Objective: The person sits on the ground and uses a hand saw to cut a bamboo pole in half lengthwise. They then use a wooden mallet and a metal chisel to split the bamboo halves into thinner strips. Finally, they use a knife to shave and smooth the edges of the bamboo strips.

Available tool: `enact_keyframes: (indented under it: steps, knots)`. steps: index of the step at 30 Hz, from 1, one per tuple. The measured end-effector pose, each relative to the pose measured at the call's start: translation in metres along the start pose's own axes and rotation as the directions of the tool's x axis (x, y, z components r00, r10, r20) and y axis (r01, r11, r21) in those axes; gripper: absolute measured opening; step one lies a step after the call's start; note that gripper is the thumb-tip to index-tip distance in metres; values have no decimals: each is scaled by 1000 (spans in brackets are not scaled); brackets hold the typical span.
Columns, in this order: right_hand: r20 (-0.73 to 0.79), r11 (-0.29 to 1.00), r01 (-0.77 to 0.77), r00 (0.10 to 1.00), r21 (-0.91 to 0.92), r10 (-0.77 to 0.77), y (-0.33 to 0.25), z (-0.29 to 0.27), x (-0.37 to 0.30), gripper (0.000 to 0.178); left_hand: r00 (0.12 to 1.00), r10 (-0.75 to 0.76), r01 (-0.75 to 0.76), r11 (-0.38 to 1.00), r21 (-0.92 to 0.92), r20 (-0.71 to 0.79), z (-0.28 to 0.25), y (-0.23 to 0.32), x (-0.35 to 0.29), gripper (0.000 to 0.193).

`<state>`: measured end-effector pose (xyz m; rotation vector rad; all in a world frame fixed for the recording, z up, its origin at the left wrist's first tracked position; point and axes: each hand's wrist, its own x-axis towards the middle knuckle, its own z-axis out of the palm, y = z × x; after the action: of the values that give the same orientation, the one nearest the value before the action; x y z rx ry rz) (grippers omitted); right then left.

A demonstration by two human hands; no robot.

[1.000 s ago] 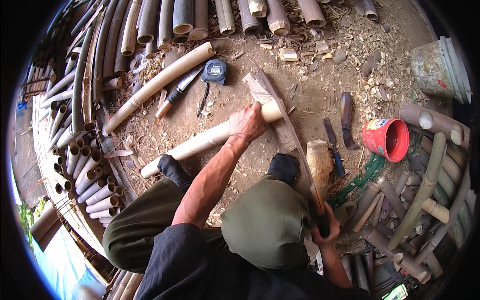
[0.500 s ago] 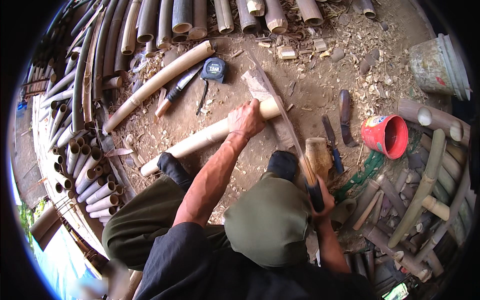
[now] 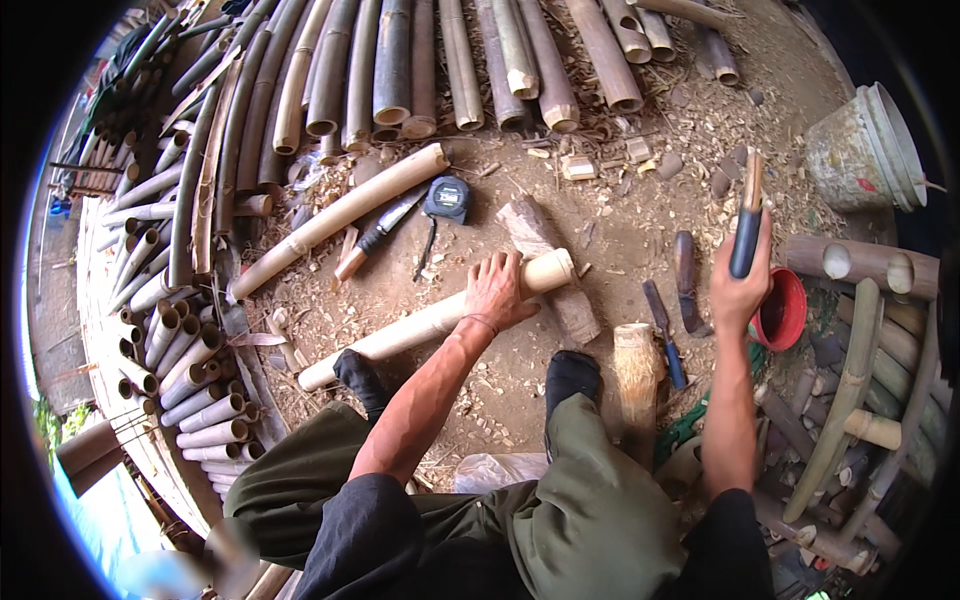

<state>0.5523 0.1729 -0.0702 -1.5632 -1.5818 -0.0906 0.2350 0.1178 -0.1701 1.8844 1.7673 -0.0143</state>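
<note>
My left hand is closed over the pale bamboo pole near its cut end. That end rests across a wooden block, and the other end lies on the ground beside my foot. Out to the right, my right hand is raised and grips the saw by its dark handle, apart from the pole. A wood-toned part stands up from the handle; the blade cannot be made out. Closer to my right knee stands a bamboo stump, with a blue-handled chisel and a curved dark tool nearby.
Another bamboo pole, a knife and a tape measure lie at the far left. Bamboo lengths line the back. Right are a red pot, a grey bucket and a pile of bamboo pieces.
The saw has left the pole's end; my right hand has swung it up and out to the right. My left hand stays on the pole. My head covering no longer blocks my right leg.
</note>
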Motion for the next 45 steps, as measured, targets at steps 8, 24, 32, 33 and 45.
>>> enact_keyframes:
  steps: [8, 24, 32, 33, 45]
  knots:
    - [601, 687, 301, 760, -661, 245, 148, 72, 47, 73, 980, -169, 156, 981, 119, 108, -7, -172, -98, 70]
    - [676, 774, -455, 398, -441, 620, -43, -110, -291, 91, 995, 98, -96, 993, -69, 29, -3, -122, -62, 58]
    - [613, 702, -500, 364, -507, 701, -45, -95, -326, 97, 845, -309, 460, 836, 299, -436, -44, -295, -7, 42]
    - [617, 699, -516, 358, -494, 701, -45, -90, -321, 97, 867, -251, 408, 853, 325, -431, -41, -319, -6, 40]
    - [711, 641, -751, 363, -158, 602, -59, -134, -251, 86, 967, -222, 243, 950, -196, 123, -148, -165, -79, 66]
